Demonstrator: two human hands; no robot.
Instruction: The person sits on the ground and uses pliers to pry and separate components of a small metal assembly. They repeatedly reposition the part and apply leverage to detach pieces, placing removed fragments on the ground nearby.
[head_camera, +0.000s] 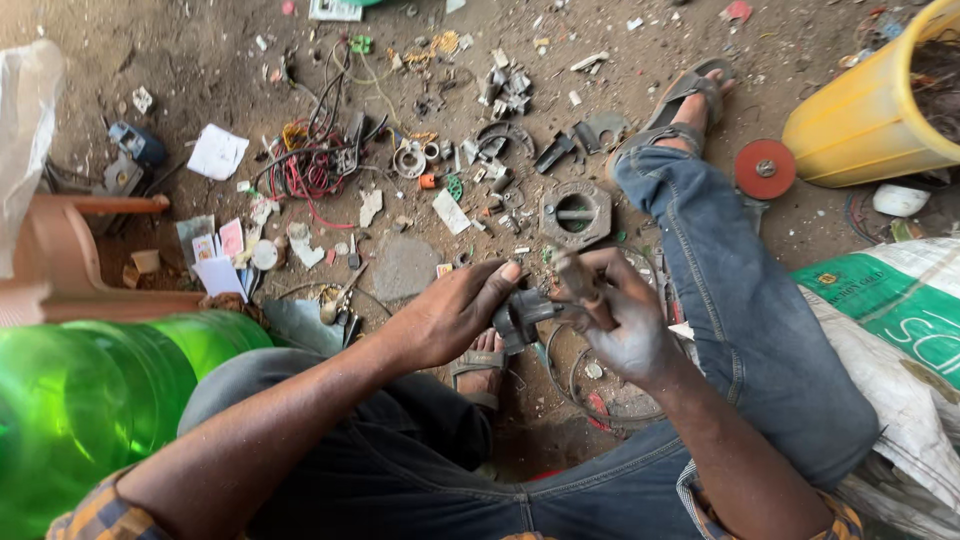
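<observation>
In the head view, a small dark metal part (522, 315) is held between both hands, a little below the centre of the frame, above the dirt floor (180, 80). The left hand (450, 318) is closed on the left side of the part, with the thumb and fingers pressed on it. The right hand (625, 320) is closed around a tool with a brown handle (580, 282), and the tip of the tool is placed against the part. The exact shape of the part cannot be told, because it is partly covered by the fingers.

Above the hands, a grey octagonal metal housing (574, 213) is seen on the floor. A bundle of red wires (312, 172) is lying in the upper left of the frame, near a white paper piece (217, 152). A yellow bucket (860, 115) is standing in the upper right corner, and a red round disc (765, 168) is just beside it. A green plastic bottle (90, 400) is seen at the lower left, and a white and green sack (890, 300) at the right edge. The right leg in blue jeans (740, 310) is stretched toward the upper right, with a sandal (690, 95) on the foot.
</observation>
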